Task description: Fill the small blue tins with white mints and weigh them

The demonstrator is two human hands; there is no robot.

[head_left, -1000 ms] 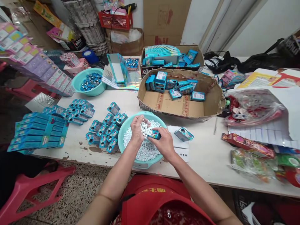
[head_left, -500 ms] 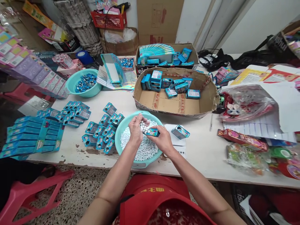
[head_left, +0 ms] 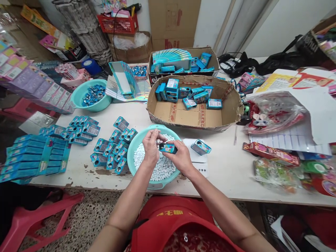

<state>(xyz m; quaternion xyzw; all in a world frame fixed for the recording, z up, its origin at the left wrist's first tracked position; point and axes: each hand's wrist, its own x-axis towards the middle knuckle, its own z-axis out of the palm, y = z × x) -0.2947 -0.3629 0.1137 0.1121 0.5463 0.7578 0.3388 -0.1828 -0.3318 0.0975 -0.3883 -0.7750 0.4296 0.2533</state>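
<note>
My right hand [head_left: 181, 157] grips a small blue printed box [head_left: 168, 148], tilted over a turquoise basin [head_left: 133, 168]. The basin holds many white pellets [head_left: 162, 171]. Close against the box's left end, my left hand [head_left: 151, 147] is curled, with a few white pellets showing at its fingers; its palm is partly hidden. Another blue box with a round hole [head_left: 201, 147] stands on a flat white scale [head_left: 201, 164] right of the basin. Left of the basin, several similar blue boxes [head_left: 120, 150] stand in a group, round holes showing.
Behind the basin is an open carton [head_left: 183, 120] with several blue boxes, and a second carton [head_left: 215, 52] beyond. A smaller turquoise basin [head_left: 99, 105] holds shiny blue pieces. Flat blue packs [head_left: 28, 154] are stacked at left. Plastic-wrapped goods [head_left: 275, 112] lie at right.
Fewer white pellets show in my left hand, and the box's printed side now faces the camera more. The whole view has shifted slightly.
</note>
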